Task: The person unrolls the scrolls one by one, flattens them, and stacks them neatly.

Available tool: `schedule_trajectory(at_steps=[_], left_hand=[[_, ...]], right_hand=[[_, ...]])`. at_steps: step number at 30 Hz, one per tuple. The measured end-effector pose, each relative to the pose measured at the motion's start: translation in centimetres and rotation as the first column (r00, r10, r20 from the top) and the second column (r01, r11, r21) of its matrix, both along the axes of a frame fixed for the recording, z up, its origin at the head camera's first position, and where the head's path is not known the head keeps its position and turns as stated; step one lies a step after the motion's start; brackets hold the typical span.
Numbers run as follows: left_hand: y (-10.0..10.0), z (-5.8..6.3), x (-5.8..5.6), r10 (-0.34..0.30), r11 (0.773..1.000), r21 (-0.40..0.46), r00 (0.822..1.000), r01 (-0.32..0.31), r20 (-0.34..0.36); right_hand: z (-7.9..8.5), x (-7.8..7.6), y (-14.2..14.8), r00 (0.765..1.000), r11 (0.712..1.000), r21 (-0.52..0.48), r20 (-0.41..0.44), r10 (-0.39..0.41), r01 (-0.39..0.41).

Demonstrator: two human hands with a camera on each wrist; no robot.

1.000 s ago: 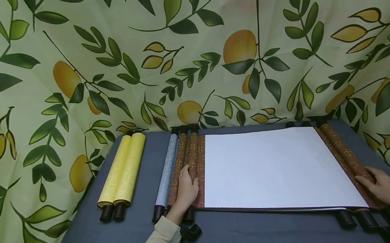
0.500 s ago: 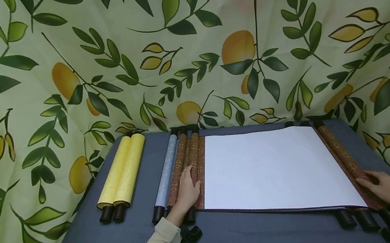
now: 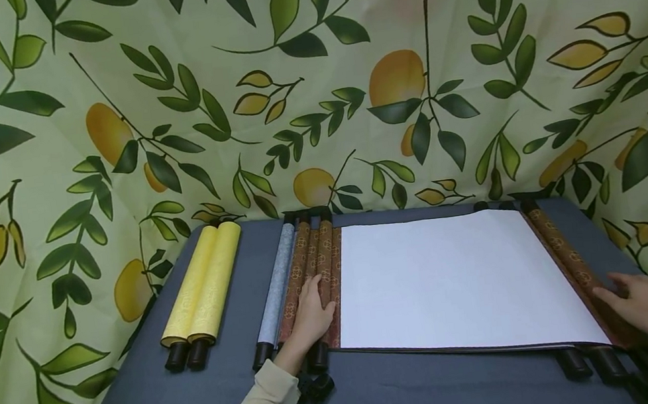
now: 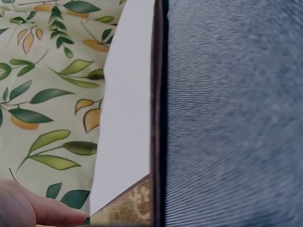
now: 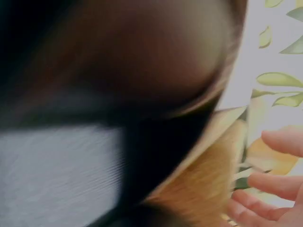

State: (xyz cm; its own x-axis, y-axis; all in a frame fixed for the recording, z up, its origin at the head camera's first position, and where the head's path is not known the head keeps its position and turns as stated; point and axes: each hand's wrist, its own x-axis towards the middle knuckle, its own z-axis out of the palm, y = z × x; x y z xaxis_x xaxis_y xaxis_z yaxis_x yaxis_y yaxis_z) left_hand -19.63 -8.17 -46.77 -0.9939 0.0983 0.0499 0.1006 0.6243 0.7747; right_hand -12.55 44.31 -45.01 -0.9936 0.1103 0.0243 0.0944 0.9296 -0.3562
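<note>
A partly unrolled hanging scroll (image 3: pixel 447 281) lies on the dark blue cloth, its white sheet showing between brown patterned ends. My left hand (image 3: pixel 309 313) holds its left roll (image 3: pixel 325 245), fingers over the top and thumb on the sheet's side. In the left wrist view only part of the left hand (image 4: pixel 42 208) shows, beside the sheet's edge. At the far end of the sheet, my right hand (image 3: pixel 642 306) hovers at the right roll (image 3: pixel 567 254). The right wrist view shows the right hand's fingers (image 5: pixel 279 187) spread, apart from the brown patterned end (image 5: pixel 203 175); much there is blurred.
Two yellow rolled scrolls (image 3: pixel 207 282) lie side by side on the left. A light blue roll (image 3: pixel 276 287) and another brown roll (image 3: pixel 296 272) lie just left of my left hand. Behind the table (image 3: pixel 443 402) hangs a leaf-and-fruit patterned cloth (image 3: pixel 342 153).
My right hand has come off the right roll, its fingers loosening. My left hand and the left roll have shifted very slightly to the right.
</note>
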Motion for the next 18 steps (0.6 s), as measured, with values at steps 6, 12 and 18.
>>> schedule_trajectory(at_steps=[6, 12, 18], left_hand=[[-0.6, 0.8, -0.3, -0.008, 1.0, 0.01, 1.0, 0.008, -0.03], [-2.0, 2.3, -0.9, 0.021, 0.999, 0.038, 0.997, -0.018, -0.069], [-3.7, 3.7, -1.6, 0.058, 0.998, 0.042, 0.995, -0.055, -0.085]], right_hand=[[2.1, -0.2, -1.5, 0.999, 0.999, -0.022, 0.011, 0.032, -0.032], [3.4, -0.9, -4.6, 0.995, 0.99, -0.101, 0.012, 0.102, -0.101], [3.4, -2.0, -9.0, 0.99, 0.974, -0.179, -0.024, 0.135, -0.138]])
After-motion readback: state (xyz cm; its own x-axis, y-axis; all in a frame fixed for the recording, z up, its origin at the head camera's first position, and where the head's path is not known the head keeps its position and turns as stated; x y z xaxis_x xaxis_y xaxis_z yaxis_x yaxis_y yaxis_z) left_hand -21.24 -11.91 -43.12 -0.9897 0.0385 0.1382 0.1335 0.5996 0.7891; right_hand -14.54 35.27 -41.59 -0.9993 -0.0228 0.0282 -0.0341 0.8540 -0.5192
